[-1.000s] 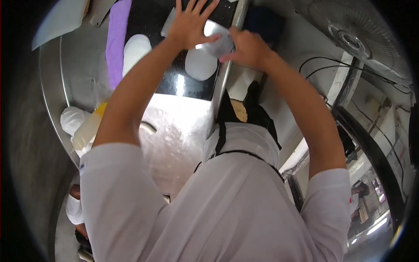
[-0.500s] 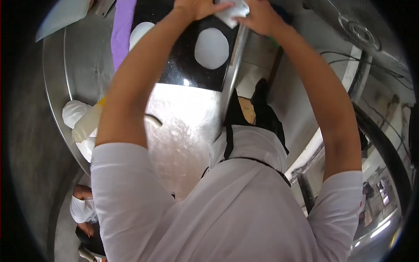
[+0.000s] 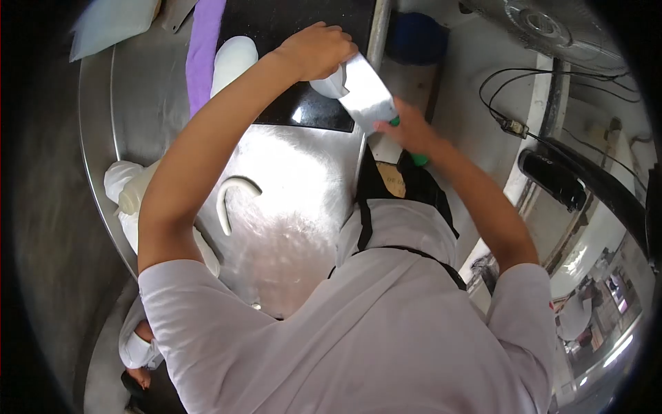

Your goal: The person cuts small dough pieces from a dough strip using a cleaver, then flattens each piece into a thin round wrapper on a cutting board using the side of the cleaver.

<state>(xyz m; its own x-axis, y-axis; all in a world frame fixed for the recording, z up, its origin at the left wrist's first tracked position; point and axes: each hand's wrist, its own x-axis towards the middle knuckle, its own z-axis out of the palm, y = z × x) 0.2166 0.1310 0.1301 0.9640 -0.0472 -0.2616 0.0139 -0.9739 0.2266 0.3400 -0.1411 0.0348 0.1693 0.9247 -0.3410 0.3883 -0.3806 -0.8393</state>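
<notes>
My right hand (image 3: 408,129) grips a cleaver (image 3: 369,93) with a broad metal blade and a green handle. The blade slants up and left toward my left hand (image 3: 318,52), whose fingers are curled near its far end. Below those fingers a thin white dough disc (image 3: 329,84) shows, overlapping the blade's edge; my hand covers its upper part. Left of it on the black board (image 3: 293,114) is a rounded white pile (image 3: 234,62), partly behind my left forearm.
A curved dough rope (image 3: 224,200) lies on the metal table (image 3: 296,200). A purple cloth (image 3: 205,48) runs along the board's left side. A pale squeeze bottle (image 3: 134,196) stands by my left forearm. At lower left is another person's hand (image 3: 140,377); cables (image 3: 514,127) hang at right.
Both hands have come nearer my body. My right hand has lowered with the cleaver, and my left hand now sits over the dough disc. The dough rope has become fully visible.
</notes>
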